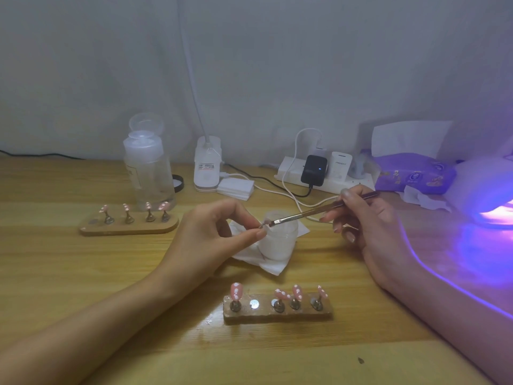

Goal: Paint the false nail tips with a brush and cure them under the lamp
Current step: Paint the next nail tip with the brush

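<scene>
Above the middle of the wooden table (83, 273), the left hand (213, 234) pinches a small nail tip (262, 225) between thumb and forefinger, with the other fingers curled loosely behind. The right hand (369, 223) grips the brush (313, 211) like a pen, fingers wrapped round its dark handle. The brush slants down and leftwards until its bristles meet the tip. The tip therefore sits between the two hands, at the left fingertips and just in front of a white jar (280, 243) standing on a crumpled wipe (273, 263). The pinched tip is tiny and blurred — its colour and any pattern cannot be made out, nor can it be told whether the left fingers touch the jar's rim. Nearer the camera, between the forearms, lies a near holder (277, 314) bearing four pink tips with white dots on pegs and one bare shiny disc. A far holder (129, 226) with four more dotted tips sits left of the left hand, in front of a clear bottle (148, 168). The lamp (485, 187) glows violet at the right — the frame edge cuts it off and its inside is hidden. Both forearms run out of view at the bottom.
</scene>
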Demonstrator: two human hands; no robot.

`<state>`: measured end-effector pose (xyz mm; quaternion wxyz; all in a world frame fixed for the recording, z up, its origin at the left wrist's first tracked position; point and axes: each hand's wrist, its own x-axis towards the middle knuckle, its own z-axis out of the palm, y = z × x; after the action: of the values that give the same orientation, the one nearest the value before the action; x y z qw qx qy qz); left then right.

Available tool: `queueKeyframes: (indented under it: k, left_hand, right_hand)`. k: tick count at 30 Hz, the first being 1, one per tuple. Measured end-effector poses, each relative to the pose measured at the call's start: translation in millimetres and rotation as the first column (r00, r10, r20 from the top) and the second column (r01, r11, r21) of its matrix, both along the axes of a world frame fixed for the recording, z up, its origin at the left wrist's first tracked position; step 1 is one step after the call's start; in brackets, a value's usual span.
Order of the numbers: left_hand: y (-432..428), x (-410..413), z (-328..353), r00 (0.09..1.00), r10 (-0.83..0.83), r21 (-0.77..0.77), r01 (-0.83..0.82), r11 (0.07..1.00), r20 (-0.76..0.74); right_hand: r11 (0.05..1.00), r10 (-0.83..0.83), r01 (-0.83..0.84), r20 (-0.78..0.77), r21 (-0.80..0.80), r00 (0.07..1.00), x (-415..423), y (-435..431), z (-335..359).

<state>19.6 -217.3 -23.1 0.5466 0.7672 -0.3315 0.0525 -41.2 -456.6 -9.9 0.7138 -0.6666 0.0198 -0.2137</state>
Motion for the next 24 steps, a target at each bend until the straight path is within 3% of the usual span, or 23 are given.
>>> queueKeyframes:
  k: [7,18,24]
  left_hand:
    - [-0.5,-0.3,0.1,1.000,0.010,0.018,-0.011,1.000,0.026]
    - [0.1,0.0,0.6,0.999,0.004,0.034,-0.005,0.999,0.042]
    - [-0.1,0.6,-0.7,0.998,0.005,0.036,-0.007,0.999,0.059]
  right_hand:
    - [0.999,0.052,-0.052,0.030,0.003,0.998,-0.9,0.6,1.4]
    - [1.000,0.003,-0.004,0.066,0.014,0.998,-0.4,-1.2,-0.1]
    - [1.000,0.014,-0.014,0.021,-0.020,1.000,0.8,-0.4,-1.5]
